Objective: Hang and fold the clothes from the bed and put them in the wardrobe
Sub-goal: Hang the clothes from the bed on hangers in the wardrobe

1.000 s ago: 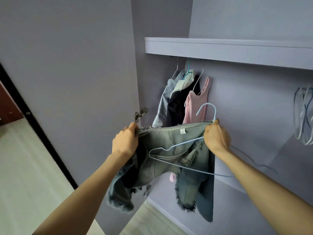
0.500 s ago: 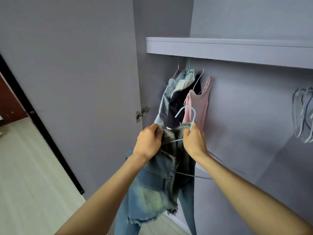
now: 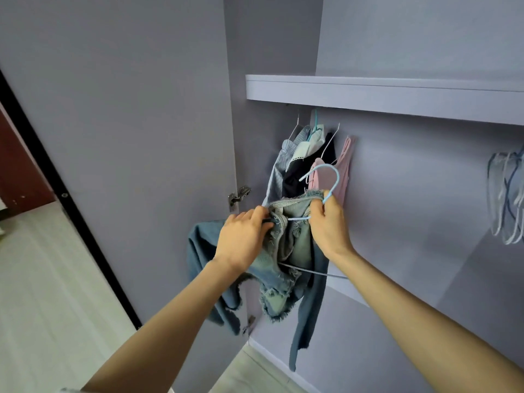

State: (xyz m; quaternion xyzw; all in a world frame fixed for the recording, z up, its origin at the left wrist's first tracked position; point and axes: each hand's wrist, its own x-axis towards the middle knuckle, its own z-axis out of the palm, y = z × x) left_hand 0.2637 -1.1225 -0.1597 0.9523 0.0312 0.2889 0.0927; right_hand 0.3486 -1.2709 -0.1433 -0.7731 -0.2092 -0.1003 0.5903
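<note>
Since half a second ago, your two hands have drawn slightly apart and the denim has spread, one leg now swinging out to the left in front of the open wardrobe door (image 3: 119,137).

Inside the lilac wardrobe (image 3: 411,208), a shelf (image 3: 368,93) runs across the top, with clothes hanging just beneath its left end: a striped blue shirt (image 3: 276,171), a dark garment (image 3: 292,178) and a pink camisole (image 3: 341,168) side by side on wire hangers. Near the right edge hangs a cluster of bare hangers (image 3: 507,197).

You hold frayed blue jeans (image 3: 292,245) in front of the hanging clothes, below the shelf, their waistband bunched between your hands and their legs dangling toward the floor. They are draped on a light blue hanger (image 3: 326,180), whose hook rises above your right hand, in front of the camisole.

Your left hand (image 3: 241,239) pinches the bunched waistband, fingers curled into the cloth. Your right hand (image 3: 329,225) grips the hanger at the base of its hook, fingers closed round the wire and the denim edge.

A metal hinge (image 3: 239,194) sits on the door's edge, just left of the jeans.
</note>
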